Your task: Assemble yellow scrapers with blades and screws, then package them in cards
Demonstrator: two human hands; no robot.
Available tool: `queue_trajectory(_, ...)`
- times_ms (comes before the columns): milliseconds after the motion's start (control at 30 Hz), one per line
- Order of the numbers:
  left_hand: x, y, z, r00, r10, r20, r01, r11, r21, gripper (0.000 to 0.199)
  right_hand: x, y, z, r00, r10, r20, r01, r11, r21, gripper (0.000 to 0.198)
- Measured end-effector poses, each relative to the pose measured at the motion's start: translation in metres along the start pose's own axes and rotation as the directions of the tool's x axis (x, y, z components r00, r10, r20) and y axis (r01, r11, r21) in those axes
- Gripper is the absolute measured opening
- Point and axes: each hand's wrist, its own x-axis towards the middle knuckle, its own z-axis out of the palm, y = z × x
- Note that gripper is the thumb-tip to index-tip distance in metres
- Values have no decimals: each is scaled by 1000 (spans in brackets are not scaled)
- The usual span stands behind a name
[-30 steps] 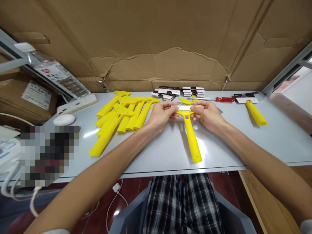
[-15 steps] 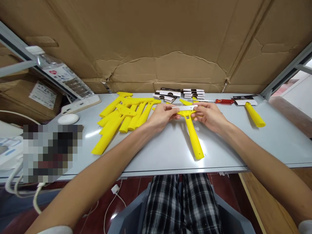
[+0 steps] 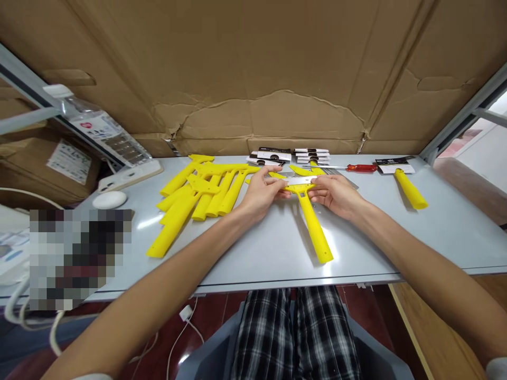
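A yellow scraper handle (image 3: 316,227) points toward me, its wide head between my two hands. Across that head lies a thin metal strip (image 3: 300,180). My left hand (image 3: 259,195) is closed, thumb and fingers pinching the strip and head at the left end. At the right end, my right hand (image 3: 336,195) grips the strip and head in the same way. Just beyond my fingers, another yellow handle piece (image 3: 303,171) and some flat metal pieces lie partly hidden. To the left is a pile of similar yellow handles (image 3: 174,227).
Black-and-white card packets (image 3: 273,155) lie at the back against the cardboard (image 3: 253,63). A red-handled screwdriver (image 3: 361,168) lies right of them, near a carded yellow scraper (image 3: 411,189). On the left are a plastic bottle (image 3: 105,126), a white mouse-like object (image 3: 110,199) and cables.
The view has shifted slightly. Both hands stay at the scraper head, with small finger movements; the metal strip now catches the light differently, and more pieces show behind it.
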Motion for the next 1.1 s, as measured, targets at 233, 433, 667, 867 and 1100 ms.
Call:
queue_trajectory(233,-4,5,-1,998,59,26,-61,993,99,39,3,0,-9,997,26,73,-18,995,-102,11)
queue_trajectory(433,-3,4,-1,999,53,5,-53,996,70,38,2,3,-5,999,-11,53,15,997,-72,5)
queue_trajectory(667,5,3,-3,999,-51,0,51,999,3,31,2,2,-5,999,-39,23,40,998,-39,2)
queue_trajectory(867,17,12,-17,992,17,-123,-11,999,52,16,1,-3,-8,998,-57,0,57,998,-38,2)
queue_trajectory(1100,28,15,-46,898,433,76,-346,590,730,4,1,-8,-10,995,-88,-36,87,996,-24,3)
